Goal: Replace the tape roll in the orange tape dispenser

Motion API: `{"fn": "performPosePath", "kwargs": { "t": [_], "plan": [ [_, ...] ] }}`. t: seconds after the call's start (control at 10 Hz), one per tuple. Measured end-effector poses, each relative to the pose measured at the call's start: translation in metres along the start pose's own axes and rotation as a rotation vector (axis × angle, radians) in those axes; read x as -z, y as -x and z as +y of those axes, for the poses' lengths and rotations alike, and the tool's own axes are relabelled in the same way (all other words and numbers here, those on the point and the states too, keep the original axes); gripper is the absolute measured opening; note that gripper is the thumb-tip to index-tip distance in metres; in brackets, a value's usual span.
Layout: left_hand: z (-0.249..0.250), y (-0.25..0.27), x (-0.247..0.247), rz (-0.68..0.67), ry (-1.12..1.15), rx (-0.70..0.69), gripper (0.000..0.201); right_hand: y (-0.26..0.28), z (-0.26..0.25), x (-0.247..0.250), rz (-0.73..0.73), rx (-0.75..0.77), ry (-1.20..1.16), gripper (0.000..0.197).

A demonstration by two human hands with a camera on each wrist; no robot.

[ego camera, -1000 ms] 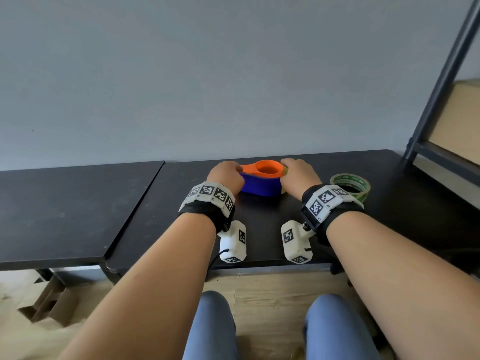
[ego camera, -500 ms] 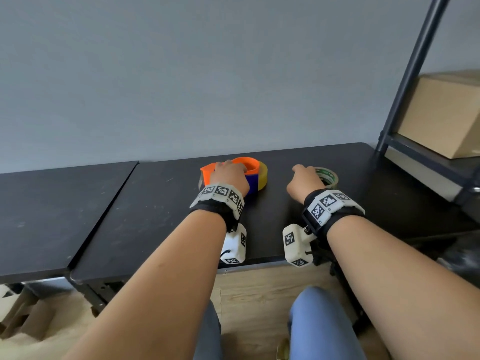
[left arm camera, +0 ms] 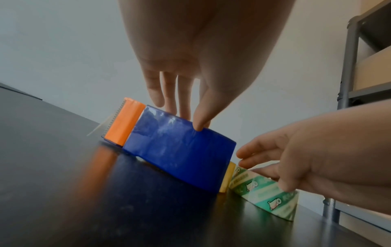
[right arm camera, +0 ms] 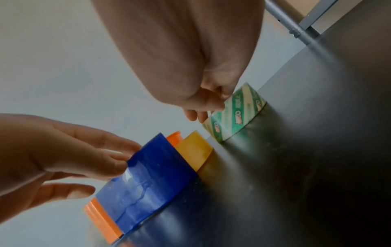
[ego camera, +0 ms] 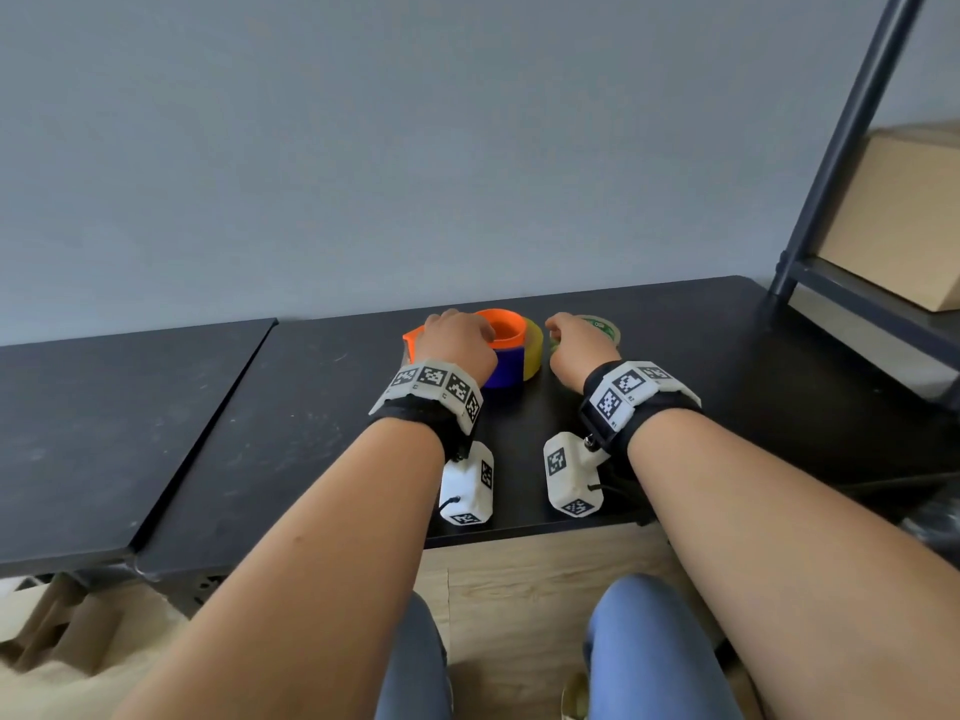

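The orange tape dispenser (ego camera: pixel 500 326) lies on the black table (ego camera: pixel 311 407) with a blue tape roll (left arm camera: pixel 180 153) around its hub. A yellow part (right arm camera: pixel 193 151) shows at its right end. My left hand (ego camera: pixel 457 341) rests on top of the dispenser, thumb (left arm camera: pixel 200 123) on the blue roll's outer face and fingers behind its upper edge. Just to the right lies a green-patterned tape roll (right arm camera: pixel 234 113), flat on the table. My right hand (ego camera: pixel 576 339) pinches the rim of that roll, thumb (right arm camera: pixel 211 104) on its side. Its fingertips are partly hidden.
A dark metal rack (ego camera: pixel 841 163) stands at the right with a cardboard box (ego camera: pixel 904 215) on its shelf. A second black table (ego camera: pixel 104 407) adjoins on the left. Cardboard pieces (ego camera: pixel 47 615) lie on the floor at lower left.
My right hand left the dispenser and moved right onto the green roll. My left hand stayed on the dispenser, which turned so that its cutter end points left.
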State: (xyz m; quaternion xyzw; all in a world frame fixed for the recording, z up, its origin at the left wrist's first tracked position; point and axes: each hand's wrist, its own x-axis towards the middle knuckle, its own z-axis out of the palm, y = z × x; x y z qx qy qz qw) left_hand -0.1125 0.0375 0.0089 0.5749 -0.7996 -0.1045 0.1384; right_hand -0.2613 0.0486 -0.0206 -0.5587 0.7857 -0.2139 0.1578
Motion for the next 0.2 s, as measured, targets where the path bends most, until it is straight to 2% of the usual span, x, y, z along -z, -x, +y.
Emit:
{"fn": "performPosePath", "kwargs": {
  "t": [0.2],
  "plan": [
    [-0.0024, 0.0002, 0.001, 0.014, 0.115, 0.015, 0.056, 0.0089, -0.007, 0.003, 0.051, 0.011, -0.033, 0.056]
  ]
}}
